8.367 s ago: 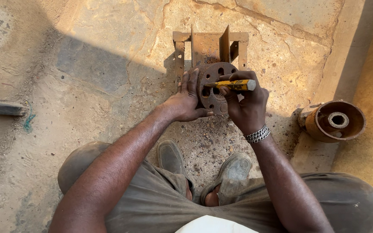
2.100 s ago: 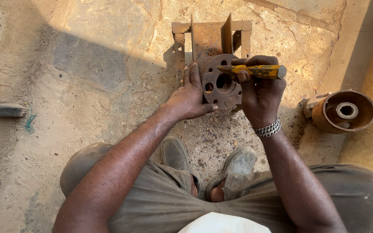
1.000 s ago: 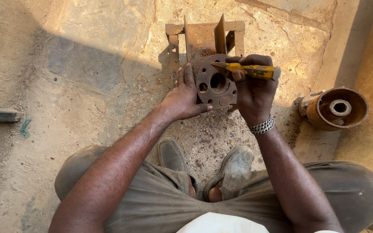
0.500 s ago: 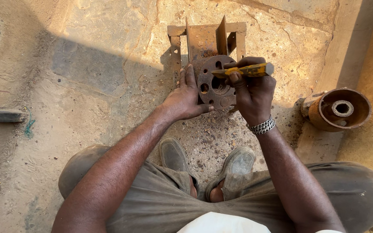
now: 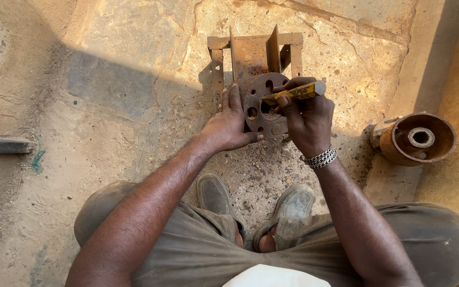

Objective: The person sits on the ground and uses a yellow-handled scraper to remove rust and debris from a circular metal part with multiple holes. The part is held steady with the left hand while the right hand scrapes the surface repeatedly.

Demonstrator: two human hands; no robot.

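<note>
Right hand (image 5: 306, 122) grips yellow tool (image 5: 293, 93); left hand (image 5: 229, 125) steadies rusty disc (image 5: 264, 106).

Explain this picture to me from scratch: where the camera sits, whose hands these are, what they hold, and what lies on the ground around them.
The one view comes from a camera worn on a person's head, looking down at their own arms, knees and shoes as they squat on a dusty concrete floor. The left hand steadies a rusty round metal disc with holes, which leans against a rusty metal bracket. The right hand, with a metal bracelet at the wrist, grips a yellow-handled tool whose tip is at the disc's centre hole. To the right lies a rusty drum-shaped part. At the far left edge lies a dark bar.
</note>
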